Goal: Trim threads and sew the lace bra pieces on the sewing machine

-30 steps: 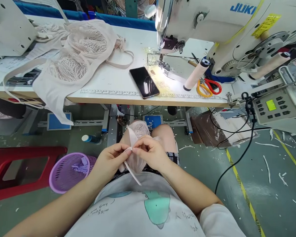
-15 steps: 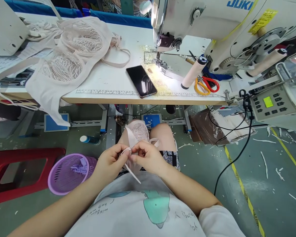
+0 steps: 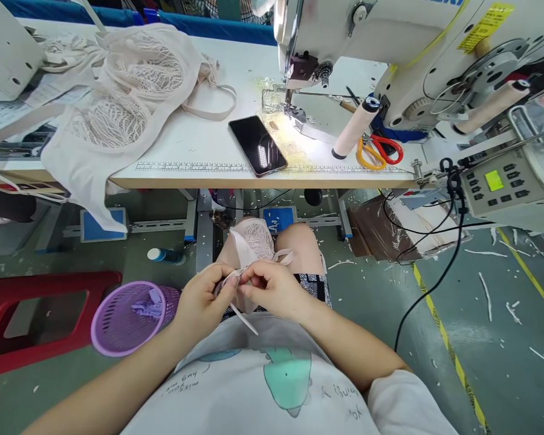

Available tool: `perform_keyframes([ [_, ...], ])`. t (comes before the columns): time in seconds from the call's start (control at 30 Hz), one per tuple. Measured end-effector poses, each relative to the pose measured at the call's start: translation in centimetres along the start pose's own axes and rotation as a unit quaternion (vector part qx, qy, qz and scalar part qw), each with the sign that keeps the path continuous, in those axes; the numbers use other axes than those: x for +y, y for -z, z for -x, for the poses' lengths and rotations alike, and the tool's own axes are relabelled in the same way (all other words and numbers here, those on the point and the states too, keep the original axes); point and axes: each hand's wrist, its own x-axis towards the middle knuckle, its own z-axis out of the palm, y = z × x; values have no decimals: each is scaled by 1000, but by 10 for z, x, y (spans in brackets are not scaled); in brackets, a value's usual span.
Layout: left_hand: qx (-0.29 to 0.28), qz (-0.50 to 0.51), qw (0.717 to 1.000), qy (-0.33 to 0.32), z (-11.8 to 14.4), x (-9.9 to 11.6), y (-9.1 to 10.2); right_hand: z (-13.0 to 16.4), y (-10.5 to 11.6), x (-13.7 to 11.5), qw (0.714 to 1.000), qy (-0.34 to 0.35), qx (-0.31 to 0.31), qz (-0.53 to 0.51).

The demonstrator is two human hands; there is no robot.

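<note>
Pale pink lace and elastic make up the small garment piece (image 3: 254,241) lying in the person's lap, over the knees and below the table edge. Both hands meet just above it: the left hand (image 3: 204,302) and the right hand (image 3: 272,289) each have fingertips pinched closed on a narrow pale strap (image 3: 236,279), thumbs and forefingers nearly touching one another at the strap's fold. A loose end of that strap (image 3: 247,320) trails down toward the white printed shirt. To the left of the left hand, on the floor, stands a purple basket (image 3: 127,317) with scraps inside, beside a red stool (image 3: 40,320). Up on the white table (image 3: 199,145) lies a heap of similar pink lace garments (image 3: 118,103), a dark phone (image 3: 257,145) near the table's front edge, and orange-and-red scissors (image 3: 381,151) just beside a cream thread cone (image 3: 354,128). The sewing machine (image 3: 390,36) rises at the far right, its lamp lighting the needle plate, with a control panel (image 3: 503,187) hanging at the right
</note>
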Motion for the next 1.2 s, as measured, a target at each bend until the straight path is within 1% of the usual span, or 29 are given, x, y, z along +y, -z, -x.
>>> perform_keyframes([
  [0.07,6,0,1000,0,1,0,1,0,-4,1,999,18,20,-19],
  [0.1,9,0,1000,-1,1,0,1,1,-5,2,998,6,12,-55],
  [0.17,13,-3,1000,1,1,0,2,4,-4,1,989,-47,-34,-137],
  [0.2,16,-4,1000,3,0,0,2,6,-2,-1,983,-71,-60,-161],
  [0.23,19,-7,1000,3,0,0,2,7,0,-2,980,-82,-75,-163],
  [0.27,21,-11,1000,0,-1,-1,2,8,3,-4,984,-75,-76,-143],
  [0.3,22,-14,1000,-6,-1,-1,1,8,6,-6,992,-49,-63,-103],
  [0.37,14,-18,1000,-21,-2,-2,0,5,11,-8,999,37,-6,-3],
  [0.43,-7,-16,999,-31,-3,-3,0,1,14,-7,990,110,46,77],
  [0.47,-20,-10,999,-32,-3,-3,1,-1,15,-6,984,128,63,103],
  [0.53,-41,8,999,-26,-3,-4,2,-3,15,-3,980,132,78,127],
  [0.6,-43,27,999,-9,-3,-4,4,-1,14,-2,983,116,69,127],
  [0.67,-34,40,999,9,-4,-4,5,4,13,-5,985,114,49,120],
  [0.73,-29,40,999,15,-4,-2,5,6,14,-10,982,135,37,124],
  [0.83,-46,30,998,-3,-4,0,4,3,19,-15,974,170,37,144],
  [0.93,-62,47,997,-11,-5,1,4,-3,23,-12,980,136,33,143],
  [1.0,-54,68,996,2,-6,0,5,-3,22,-9,982,117,30,147],
  [1.07,-38,80,996,19,-8,0,5,2,18,-9,976,143,23,164],
  [1.2,-22,95,995,33,-9,1,2,11,6,-16,947,220,2,235],
])
